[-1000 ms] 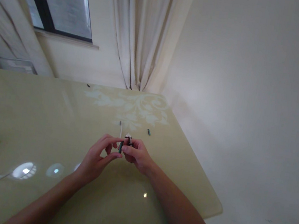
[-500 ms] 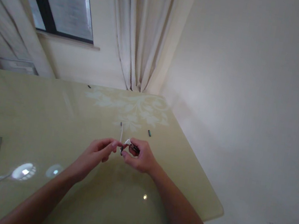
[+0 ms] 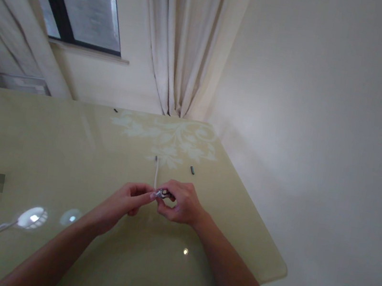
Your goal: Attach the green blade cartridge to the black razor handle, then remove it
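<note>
My right hand [image 3: 180, 203] is closed around a small shiny silver metal piece [image 3: 161, 193], with a darker part running back between its fingers. From the left, my left hand [image 3: 133, 197] meets it, thumb and forefinger pinched at the piece's left end. The two hands' fingertips are almost touching, and they cover much of the piece, so its exact kind is unclear. Just beyond them, a thin white stick-like or cord-like thing [image 3: 156, 172] with a grey tip lies on the table, its near end hidden by my fingers.
A small dark strip with a greenish middle [image 3: 192, 170] lies right of the white thing. Another tiny dark piece [image 3: 115, 110] is near the far edge of the glossy table [image 3: 239, 247]. Lamp reflections shine at left by a thin pale rod [image 3: 6, 227]. A wall borders the right side.
The silver piece has tilted down and moved slightly nearer me, in line with my left fingertips. My left thumb and forefinger have come against its end.
</note>
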{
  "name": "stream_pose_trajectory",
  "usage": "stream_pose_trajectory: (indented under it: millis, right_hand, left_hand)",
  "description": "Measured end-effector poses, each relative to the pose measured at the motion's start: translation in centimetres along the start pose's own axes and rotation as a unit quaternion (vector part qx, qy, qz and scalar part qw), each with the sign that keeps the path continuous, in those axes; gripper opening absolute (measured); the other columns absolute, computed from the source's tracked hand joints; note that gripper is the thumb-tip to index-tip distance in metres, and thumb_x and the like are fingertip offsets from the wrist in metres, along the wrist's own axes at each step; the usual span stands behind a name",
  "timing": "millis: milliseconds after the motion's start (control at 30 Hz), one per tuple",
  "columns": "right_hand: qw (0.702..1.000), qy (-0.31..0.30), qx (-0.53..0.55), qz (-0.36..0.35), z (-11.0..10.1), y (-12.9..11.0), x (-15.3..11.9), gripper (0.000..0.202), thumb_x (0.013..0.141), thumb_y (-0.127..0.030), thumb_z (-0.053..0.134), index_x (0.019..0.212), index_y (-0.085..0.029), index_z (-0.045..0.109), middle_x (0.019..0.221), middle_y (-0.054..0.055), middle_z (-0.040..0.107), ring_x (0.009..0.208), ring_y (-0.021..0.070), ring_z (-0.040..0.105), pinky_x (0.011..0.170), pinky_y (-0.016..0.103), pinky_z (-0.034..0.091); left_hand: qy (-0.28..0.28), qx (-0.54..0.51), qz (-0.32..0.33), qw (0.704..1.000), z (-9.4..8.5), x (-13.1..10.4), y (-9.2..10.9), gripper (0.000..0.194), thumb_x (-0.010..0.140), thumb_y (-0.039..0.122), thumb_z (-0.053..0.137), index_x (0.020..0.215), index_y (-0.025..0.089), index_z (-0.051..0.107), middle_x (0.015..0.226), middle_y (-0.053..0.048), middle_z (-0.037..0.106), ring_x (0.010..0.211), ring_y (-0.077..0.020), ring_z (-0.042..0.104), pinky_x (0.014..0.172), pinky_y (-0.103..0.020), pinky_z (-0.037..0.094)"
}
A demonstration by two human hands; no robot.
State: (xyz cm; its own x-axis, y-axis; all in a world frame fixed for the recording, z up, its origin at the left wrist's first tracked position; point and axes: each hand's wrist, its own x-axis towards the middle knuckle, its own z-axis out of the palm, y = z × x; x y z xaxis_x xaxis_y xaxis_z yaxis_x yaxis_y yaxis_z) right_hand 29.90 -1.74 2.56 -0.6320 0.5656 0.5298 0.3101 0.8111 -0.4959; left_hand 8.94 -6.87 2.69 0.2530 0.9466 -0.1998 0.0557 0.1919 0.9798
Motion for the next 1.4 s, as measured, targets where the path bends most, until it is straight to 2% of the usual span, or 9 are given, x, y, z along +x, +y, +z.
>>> stream_pose_trajectory:
  millis: [100,200,333,500,700,1167,1400]
  right_hand:
    - [0.999,-0.006,0.031,0.011,-0.2,-0.2,0.0,0.019,0.086,-0.026,0.066,0.104,-0.020,0.068,0.082,0.004,0.069,0.067,0.0151,0.057,0.066,0.027,0.042]
    - [0.988,0.008,0.136,0.071,-0.5,-0.5,0.0,0.024,0.092,-0.030,0.063,0.113,-0.020,0.062,0.083,0.002,0.064,0.067,0.0139,0.052,0.065,0.026,0.042]
    - [0.949,0.048,0.281,0.135,-0.8,-0.5,0.3,0.025,0.104,-0.041,0.048,0.103,-0.020,0.060,0.076,-0.001,0.052,0.066,0.0133,0.044,0.062,0.025,0.037]
    - [0.915,0.000,0.364,0.172,-0.7,-0.3,0.6,0.037,0.103,-0.049,0.051,0.092,-0.017,0.066,0.069,-0.002,0.047,0.062,0.0128,0.041,0.058,0.025,0.033]
    - [0.925,-0.028,0.345,0.158,-0.7,-0.2,0.6,0.039,0.102,-0.048,0.054,0.090,-0.016,0.072,0.067,-0.002,0.050,0.062,0.0122,0.045,0.060,0.025,0.035]
    - [0.948,-0.053,0.281,0.138,-1.3,0.1,0.5,0.040,0.101,-0.046,0.055,0.091,-0.015,0.077,0.063,-0.002,0.050,0.058,0.0117,0.042,0.058,0.025,0.031]
    - [0.952,-0.067,0.269,0.129,-1.5,0.2,0.5,0.042,0.101,-0.048,0.054,0.090,-0.015,0.077,0.062,-0.003,0.048,0.058,0.0118,0.040,0.057,0.025,0.030]
  left_hand:
    - [0.007,0.009,0.021,1.000,-0.1,0.0,0.2,0.042,0.082,0.054,0.078,0.100,0.016,0.079,0.078,-0.002,0.064,0.061,-0.0100,0.041,0.053,-0.022,0.028]
    - [0.034,0.000,0.066,0.997,-0.3,0.0,0.2,0.042,0.082,0.052,0.080,0.109,0.019,0.079,0.092,-0.006,0.072,0.075,-0.0152,0.055,0.064,-0.024,0.040]
    - [0.089,-0.025,0.112,0.989,-0.9,0.2,-0.1,0.045,0.079,0.046,0.084,0.118,0.023,0.077,0.088,-0.002,0.066,0.080,-0.0155,0.057,0.072,-0.026,0.045]
    - [0.110,-0.055,0.137,0.983,-1.1,0.5,-0.8,0.048,0.077,0.037,0.088,0.122,0.026,0.076,0.081,0.003,0.057,0.077,-0.0121,0.055,0.073,-0.024,0.046]
    - [0.105,-0.059,0.141,0.983,-1.0,0.5,-0.6,0.050,0.074,0.035,0.091,0.121,0.025,0.077,0.081,0.003,0.057,0.077,-0.0125,0.056,0.073,-0.025,0.048]
    - [0.079,-0.046,0.145,0.985,-0.7,0.2,0.0,0.047,0.072,0.031,0.092,0.116,0.024,0.079,0.079,0.003,0.057,0.075,-0.0119,0.058,0.072,-0.026,0.050]
    - [0.077,-0.003,0.177,0.981,-0.9,0.1,0.3,0.043,0.072,0.030,0.090,0.113,0.022,0.081,0.075,0.002,0.057,0.070,-0.0124,0.055,0.066,-0.025,0.048]
